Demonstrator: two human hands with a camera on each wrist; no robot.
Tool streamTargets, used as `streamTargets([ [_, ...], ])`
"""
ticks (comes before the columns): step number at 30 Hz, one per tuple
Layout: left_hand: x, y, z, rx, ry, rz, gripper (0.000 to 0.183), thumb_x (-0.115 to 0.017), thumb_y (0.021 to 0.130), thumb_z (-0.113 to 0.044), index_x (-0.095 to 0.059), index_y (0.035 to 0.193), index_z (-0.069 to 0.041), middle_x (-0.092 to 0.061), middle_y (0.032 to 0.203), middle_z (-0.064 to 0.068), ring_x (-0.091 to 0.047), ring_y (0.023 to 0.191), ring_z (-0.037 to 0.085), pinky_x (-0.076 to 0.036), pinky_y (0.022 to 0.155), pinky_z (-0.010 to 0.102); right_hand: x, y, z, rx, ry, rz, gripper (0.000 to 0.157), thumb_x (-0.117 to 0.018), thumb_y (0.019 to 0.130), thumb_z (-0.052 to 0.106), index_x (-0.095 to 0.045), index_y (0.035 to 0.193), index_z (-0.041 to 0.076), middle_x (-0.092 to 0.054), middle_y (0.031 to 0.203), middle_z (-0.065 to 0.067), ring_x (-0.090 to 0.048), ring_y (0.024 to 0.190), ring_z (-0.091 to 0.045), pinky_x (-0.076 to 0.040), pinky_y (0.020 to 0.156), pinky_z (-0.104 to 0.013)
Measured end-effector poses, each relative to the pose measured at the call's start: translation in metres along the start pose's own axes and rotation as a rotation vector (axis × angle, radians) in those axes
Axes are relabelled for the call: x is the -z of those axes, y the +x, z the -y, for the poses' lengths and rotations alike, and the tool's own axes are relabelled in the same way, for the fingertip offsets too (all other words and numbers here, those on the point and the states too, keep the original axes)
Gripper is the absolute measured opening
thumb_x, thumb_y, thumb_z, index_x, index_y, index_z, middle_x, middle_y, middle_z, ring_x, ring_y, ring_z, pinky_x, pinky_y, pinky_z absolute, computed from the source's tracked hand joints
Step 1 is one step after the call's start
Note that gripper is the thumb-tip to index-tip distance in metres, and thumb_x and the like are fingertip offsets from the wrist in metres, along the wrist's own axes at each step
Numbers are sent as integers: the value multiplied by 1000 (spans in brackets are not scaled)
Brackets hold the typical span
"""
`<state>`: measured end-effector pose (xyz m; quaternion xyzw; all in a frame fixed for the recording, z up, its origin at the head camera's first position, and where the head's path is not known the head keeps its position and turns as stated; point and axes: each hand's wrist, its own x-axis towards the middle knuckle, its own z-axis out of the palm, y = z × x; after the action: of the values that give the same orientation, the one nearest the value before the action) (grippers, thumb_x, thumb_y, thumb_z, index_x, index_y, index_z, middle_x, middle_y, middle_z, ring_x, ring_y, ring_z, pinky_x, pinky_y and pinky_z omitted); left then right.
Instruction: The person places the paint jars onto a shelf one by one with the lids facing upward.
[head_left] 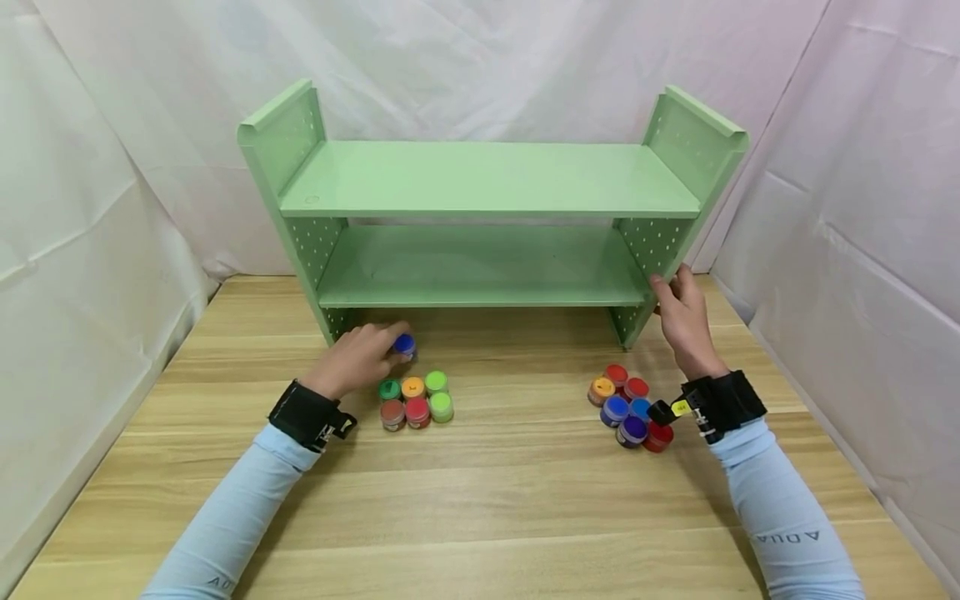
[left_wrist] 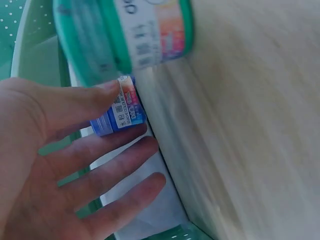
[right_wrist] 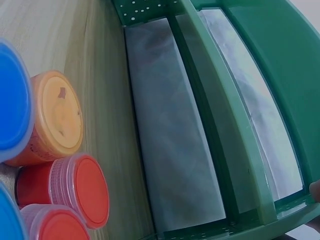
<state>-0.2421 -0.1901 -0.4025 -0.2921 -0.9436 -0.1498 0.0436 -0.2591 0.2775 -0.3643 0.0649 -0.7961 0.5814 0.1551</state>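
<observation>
My left hand (head_left: 362, 358) pinches a small blue-lidded paint jar (head_left: 404, 345) between thumb and index finger, its other fingers spread in the left wrist view. The blue jar (left_wrist: 122, 111) has a printed label. Just below that hand, a cluster of jars includes a dark green one (head_left: 389, 390), an orange one (head_left: 412, 387) and a lime one (head_left: 441, 407). At the right, my right hand (head_left: 684, 321) grips the lower right side panel of the green two-tier shelf (head_left: 480, 179), thumb on its front edge. Only a fingertip (right_wrist: 314, 191) shows in the right wrist view.
Another jar cluster, with red (head_left: 658, 437), blue (head_left: 614, 409) and orange (head_left: 601, 390) lids, stands on the wooden table (head_left: 480, 508) near my right wrist. White cloth (head_left: 480, 67) hangs behind and at both sides.
</observation>
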Motion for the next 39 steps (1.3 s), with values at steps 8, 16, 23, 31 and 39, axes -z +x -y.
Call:
streamTargets([
  [8,5,0,-9,-59,-56,-14,34,-66,89,-22,-54,118,-10,-61,83,-4,-55,62,7,-46,54,24,1,-2,-2,1,1,-1,52,-39,103,32,-27,150,13,-42,139,-16,-46,117,-28,-41,88,-45],
  [16,14,1,-24,-120,-67,-125,31,-70,85,-21,-58,113,-13,-63,87,-5,-54,61,5,-46,53,21,0,-2,-1,4,9,4,53,-38,103,33,-26,150,12,-41,140,-16,-46,118,-29,-41,89,-46],
  [23,23,4,-31,-156,-57,-274,32,-71,82,-25,-60,111,-14,-66,88,-5,-59,68,7,-48,58,25,0,-1,-1,2,6,0,53,-38,103,33,-26,150,13,-40,141,-15,-45,119,-29,-41,89,-44],
  [31,31,6,-33,-176,-86,-434,33,-71,80,-24,-64,110,-13,-67,90,-4,-59,69,6,-47,57,25,1,-1,-2,5,-12,-10,53,-39,103,34,-27,150,13,-41,140,-16,-46,118,-28,-41,89,-44],
  [39,41,5,-34,-208,-102,-594,39,-71,79,-24,-66,114,-7,-67,98,2,-60,71,10,-48,61,28,-1,1,-3,14,-6,2,53,-38,103,32,-26,150,13,-39,142,-16,-43,121,-29,-40,92,-48],
])
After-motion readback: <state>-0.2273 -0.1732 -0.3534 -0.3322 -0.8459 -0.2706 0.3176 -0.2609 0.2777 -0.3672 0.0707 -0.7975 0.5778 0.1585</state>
